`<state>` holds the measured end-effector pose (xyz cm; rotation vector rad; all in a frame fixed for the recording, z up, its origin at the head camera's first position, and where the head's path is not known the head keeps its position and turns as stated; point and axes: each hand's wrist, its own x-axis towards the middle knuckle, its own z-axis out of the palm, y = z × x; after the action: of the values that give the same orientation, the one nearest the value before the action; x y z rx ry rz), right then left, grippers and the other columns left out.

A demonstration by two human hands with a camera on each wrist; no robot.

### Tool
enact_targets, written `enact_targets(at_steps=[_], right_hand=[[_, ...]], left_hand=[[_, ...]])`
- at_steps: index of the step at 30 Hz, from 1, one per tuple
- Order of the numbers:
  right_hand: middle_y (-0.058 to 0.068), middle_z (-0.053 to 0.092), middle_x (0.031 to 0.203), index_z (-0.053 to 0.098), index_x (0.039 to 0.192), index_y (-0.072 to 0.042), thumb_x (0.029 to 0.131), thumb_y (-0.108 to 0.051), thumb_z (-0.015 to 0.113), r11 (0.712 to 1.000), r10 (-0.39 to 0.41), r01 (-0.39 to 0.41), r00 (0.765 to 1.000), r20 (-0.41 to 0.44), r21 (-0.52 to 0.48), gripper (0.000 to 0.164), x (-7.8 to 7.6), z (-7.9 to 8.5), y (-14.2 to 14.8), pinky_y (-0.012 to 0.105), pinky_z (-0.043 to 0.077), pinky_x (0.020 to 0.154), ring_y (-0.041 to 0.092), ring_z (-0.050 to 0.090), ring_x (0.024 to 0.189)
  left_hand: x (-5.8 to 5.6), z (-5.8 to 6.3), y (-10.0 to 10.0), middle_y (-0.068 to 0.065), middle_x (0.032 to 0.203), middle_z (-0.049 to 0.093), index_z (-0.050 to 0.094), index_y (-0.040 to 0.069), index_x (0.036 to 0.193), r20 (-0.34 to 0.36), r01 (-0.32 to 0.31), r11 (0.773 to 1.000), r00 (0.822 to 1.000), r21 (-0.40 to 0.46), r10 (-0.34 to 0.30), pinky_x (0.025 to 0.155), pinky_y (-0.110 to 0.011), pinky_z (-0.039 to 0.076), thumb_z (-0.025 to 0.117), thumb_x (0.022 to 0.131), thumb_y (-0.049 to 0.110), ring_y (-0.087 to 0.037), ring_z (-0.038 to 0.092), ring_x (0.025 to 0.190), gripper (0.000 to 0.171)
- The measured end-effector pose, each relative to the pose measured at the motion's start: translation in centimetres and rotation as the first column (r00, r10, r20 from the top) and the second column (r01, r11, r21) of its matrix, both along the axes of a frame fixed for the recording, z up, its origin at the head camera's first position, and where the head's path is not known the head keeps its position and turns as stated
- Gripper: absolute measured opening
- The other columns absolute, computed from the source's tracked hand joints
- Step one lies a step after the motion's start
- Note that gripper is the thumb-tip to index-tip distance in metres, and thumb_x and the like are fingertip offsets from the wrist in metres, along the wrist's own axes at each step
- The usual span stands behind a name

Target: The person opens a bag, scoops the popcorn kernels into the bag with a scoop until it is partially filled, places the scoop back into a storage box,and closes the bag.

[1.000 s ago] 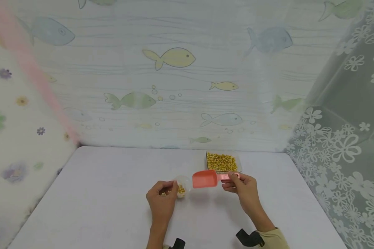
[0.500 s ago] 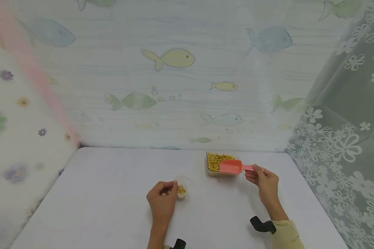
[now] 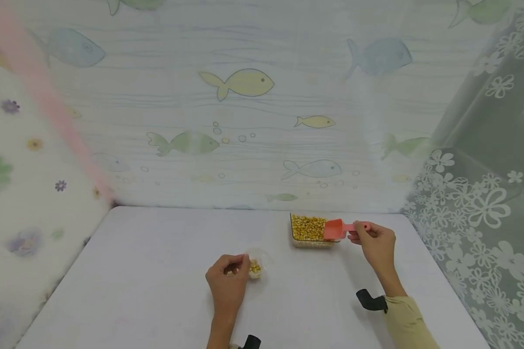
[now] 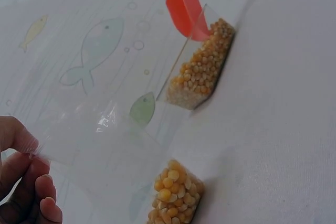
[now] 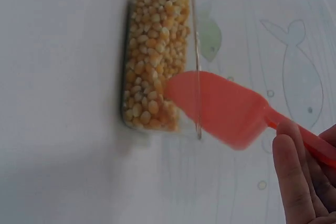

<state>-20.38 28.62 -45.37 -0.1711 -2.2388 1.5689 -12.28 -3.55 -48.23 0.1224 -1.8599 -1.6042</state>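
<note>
My left hand (image 3: 229, 281) pinches the rim of a clear plastic bag (image 4: 107, 124) between thumb and fingertips. Corn kernels (image 4: 176, 198) fill the bottom of this bag, which stands on the table. Back and to the right, my right hand (image 3: 377, 245) holds a red-orange scoop (image 3: 334, 229) by its handle. The scoop's tip dips into the dried corn (image 3: 307, 227) at the right end of a clear rectangular container (image 5: 197, 51). In the right wrist view the scoop blade (image 5: 220, 108) crosses the container's rim, its front edge among the kernels.
A white cloth covers the table (image 3: 148, 281). Behind it hangs a fish-patterned sheet (image 3: 244, 169), close to the container. A lace-flowered curtain (image 3: 484, 203) borders the right side, and a flower-print sheet (image 3: 35, 218) the left.
My right hand has carried the scoop from beside the bag, back and to the right, over the container, and its tip now meets the corn. My left hand and the bag stay almost still.
</note>
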Motion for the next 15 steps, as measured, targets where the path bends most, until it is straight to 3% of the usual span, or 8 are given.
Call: enact_targets(at_steps=[7,11,15], right_hand=[[0.031,0.073,0.093,0.07,0.106,0.015,0.101,-0.014,0.063,0.993,0.041,-0.046,0.998,0.049,0.106,0.03,-0.7,0.7,-0.7,0.015,0.057,0.062,0.002,0.071,0.064],[0.03,0.073,0.094,0.068,0.108,0.016,0.102,-0.018,0.062,0.995,0.074,-0.081,0.992,0.103,0.061,0.035,-1.3,0.7,-0.3,0.018,0.058,0.063,0.003,0.071,0.064],[0.019,0.076,0.091,0.063,0.12,0.017,0.104,-0.022,0.058,0.995,0.101,-0.094,0.971,0.215,-0.043,0.042,-2.0,0.2,0.4,0.02,0.06,0.067,0.002,0.072,0.067]], left_hand=[[0.1,0.0,0.0,0.0,0.07,0.071,0.077,0.008,0.078,-0.006,0.014,1.0,1.0,0.013,-0.013,0.059,-0.017,0.046,0.079,0.081,-0.004,-0.007,0.059,0.065,0.012],[0.1,-0.1,0.1,-0.001,0.071,0.071,0.077,0.006,0.079,-0.013,0.008,1.0,1.0,0.016,-0.008,0.059,-0.017,0.046,0.08,0.08,-0.005,-0.007,0.058,0.066,0.011],[0.1,-0.2,0.1,-0.002,0.071,0.071,0.077,0.005,0.079,-0.011,0.006,1.0,1.0,0.015,-0.006,0.059,-0.017,0.046,0.08,0.08,-0.005,-0.007,0.058,0.066,0.01]])
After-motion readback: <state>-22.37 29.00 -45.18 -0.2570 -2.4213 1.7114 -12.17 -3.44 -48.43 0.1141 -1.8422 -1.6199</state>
